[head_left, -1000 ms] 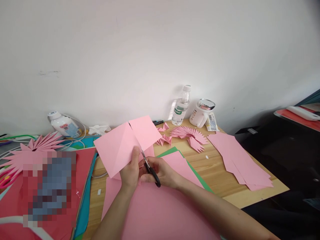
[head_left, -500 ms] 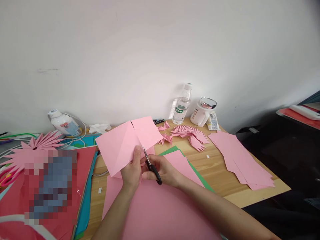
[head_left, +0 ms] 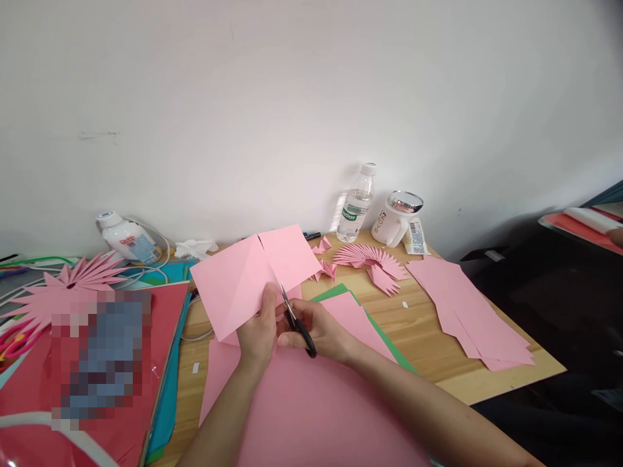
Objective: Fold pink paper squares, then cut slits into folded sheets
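My left hand (head_left: pixel 259 332) pinches a pink sheet of paper (head_left: pixel 233 279), thumb on top, holding it up above the desk. A slit runs in from the sheet's far edge, along a crease. Closed around a pair of black-handled scissors (head_left: pixel 302 332) is my right hand (head_left: pixel 318 331). The scissor blades point away from me at the near edge of the sheet, close to my left thumb; whether they touch the paper I cannot tell. Below both hands lie large pink sheets (head_left: pixel 321 402) over a green sheet (head_left: pixel 379 334).
Folded pink paper pieces (head_left: pixel 372 259) stand in a curve near a water bottle (head_left: pixel 356 204) and a white mug (head_left: pixel 395 220). Pink strips (head_left: pixel 467 311) are stacked at right. At left are a folded pink fan shape (head_left: pixel 73 285), a red folder (head_left: pixel 163 324), a white bottle (head_left: pixel 129 240) and pink-handled scissors (head_left: pixel 17 340).
The view has shifted slightly, so the items at left appear a little further right. Both hands keep their grip on the paper and the scissors, with barely any movement.
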The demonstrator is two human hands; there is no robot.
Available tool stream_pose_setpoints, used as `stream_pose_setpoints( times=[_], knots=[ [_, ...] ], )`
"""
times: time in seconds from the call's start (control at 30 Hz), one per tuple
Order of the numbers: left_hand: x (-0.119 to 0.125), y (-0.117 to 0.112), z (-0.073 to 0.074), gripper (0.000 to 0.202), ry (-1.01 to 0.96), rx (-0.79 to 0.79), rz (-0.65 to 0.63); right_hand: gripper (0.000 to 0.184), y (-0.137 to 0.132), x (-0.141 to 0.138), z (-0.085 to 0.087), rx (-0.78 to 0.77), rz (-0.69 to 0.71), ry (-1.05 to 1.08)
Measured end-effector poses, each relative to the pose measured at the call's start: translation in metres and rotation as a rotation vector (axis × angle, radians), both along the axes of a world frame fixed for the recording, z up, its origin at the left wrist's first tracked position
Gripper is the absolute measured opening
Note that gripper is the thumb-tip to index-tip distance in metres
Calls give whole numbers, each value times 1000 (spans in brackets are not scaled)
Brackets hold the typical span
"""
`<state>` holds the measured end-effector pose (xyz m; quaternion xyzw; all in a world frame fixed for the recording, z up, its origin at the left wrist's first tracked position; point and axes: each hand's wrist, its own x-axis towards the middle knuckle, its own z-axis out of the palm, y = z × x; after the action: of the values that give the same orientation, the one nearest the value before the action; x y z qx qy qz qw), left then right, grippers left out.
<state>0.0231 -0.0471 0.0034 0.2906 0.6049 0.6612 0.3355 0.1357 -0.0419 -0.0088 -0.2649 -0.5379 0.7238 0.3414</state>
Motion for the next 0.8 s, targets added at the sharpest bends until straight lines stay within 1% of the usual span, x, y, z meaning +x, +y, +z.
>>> stream_pose_setpoints(
  times=[0.1,0.3,0.43,0.6,0.7,0.8],
  knots=[
    [0,0,0,40,-6,12,-10,50,0,0,0,1,4,-8],
    [-2,0,-3,39,66,7,-13,51,0,1,3,4,2,-10],
    [-1,1,-5,39,76,32,9,53,0,1,3,10,6,-11],
    [2,0,1,31,109,34,42,53,0,0,1,1,-3,-11],
    [2,-1,5,26,135,21,36,52,0,0,0,2,-9,-15],
    [2,-1,5,25,154,23,36,51,1,0,-1,8,-17,-23]
  ],
)
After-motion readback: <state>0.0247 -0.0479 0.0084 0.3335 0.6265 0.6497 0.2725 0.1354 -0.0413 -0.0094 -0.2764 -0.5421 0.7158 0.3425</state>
